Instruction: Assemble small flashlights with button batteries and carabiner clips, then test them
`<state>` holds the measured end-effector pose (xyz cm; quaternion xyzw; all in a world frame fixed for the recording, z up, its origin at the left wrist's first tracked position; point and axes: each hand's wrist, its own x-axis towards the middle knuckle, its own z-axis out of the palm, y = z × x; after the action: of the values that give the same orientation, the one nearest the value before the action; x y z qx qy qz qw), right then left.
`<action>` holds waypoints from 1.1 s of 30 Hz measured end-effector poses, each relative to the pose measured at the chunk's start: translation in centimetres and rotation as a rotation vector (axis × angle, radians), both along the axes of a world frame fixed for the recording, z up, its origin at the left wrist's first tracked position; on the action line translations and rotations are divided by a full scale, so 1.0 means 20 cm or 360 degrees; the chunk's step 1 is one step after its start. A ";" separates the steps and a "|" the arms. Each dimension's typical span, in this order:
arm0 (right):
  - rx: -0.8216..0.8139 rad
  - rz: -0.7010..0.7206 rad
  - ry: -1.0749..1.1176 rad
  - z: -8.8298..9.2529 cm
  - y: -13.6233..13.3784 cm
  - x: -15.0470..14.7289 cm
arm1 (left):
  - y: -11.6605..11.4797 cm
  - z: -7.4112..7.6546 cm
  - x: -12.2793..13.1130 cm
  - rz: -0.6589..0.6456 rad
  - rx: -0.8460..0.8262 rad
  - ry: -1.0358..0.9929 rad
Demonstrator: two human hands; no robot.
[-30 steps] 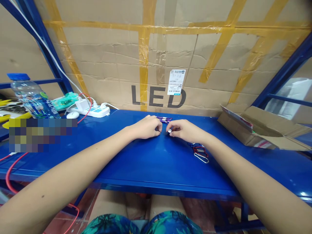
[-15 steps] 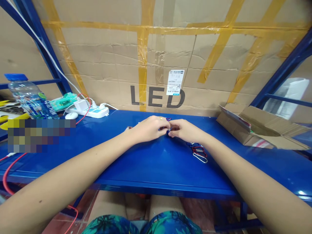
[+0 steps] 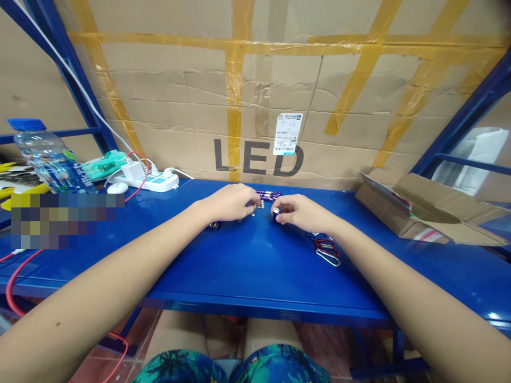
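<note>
My left hand (image 3: pixel 229 203) rests on the blue table (image 3: pixel 247 266), fingers curled over small silver button cells (image 3: pixel 258 204) lying by its fingertips. My right hand (image 3: pixel 297 211) pinches a small silver cylindrical part (image 3: pixel 275 211) just above the table. Purple mini flashlights (image 3: pixel 268 195) lie just behind the two hands. A small dark piece (image 3: pixel 214 226) lies beside my left wrist. Red and silver carabiners (image 3: pixel 325 250) lie under my right wrist.
An open cardboard box (image 3: pixel 423 213) sits at the right. At the back left are a white power strip (image 3: pixel 155 182) with a charger, a white mouse (image 3: pixel 118 188), a water bottle (image 3: pixel 50 159) and a red cable. A taped cardboard wall marked LED stands behind.
The hands met at the middle half a second ago and have drawn apart again. My left hand has shifted left, uncovering the purple flashlights and the button cells.
</note>
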<state>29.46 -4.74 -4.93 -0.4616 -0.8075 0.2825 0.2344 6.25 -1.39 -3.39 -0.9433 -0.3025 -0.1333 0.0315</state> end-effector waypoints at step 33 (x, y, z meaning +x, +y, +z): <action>0.0021 -0.0008 -0.0015 0.00 -0.01 -0.01 | -0.02 -0.05 0.06 -0.0063 -0.0421 -0.0456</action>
<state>29.33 -4.85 -4.96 -0.4636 -0.8093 0.2743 0.2343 7.47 -1.83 -4.44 -0.9163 -0.3002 -0.2257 -0.1388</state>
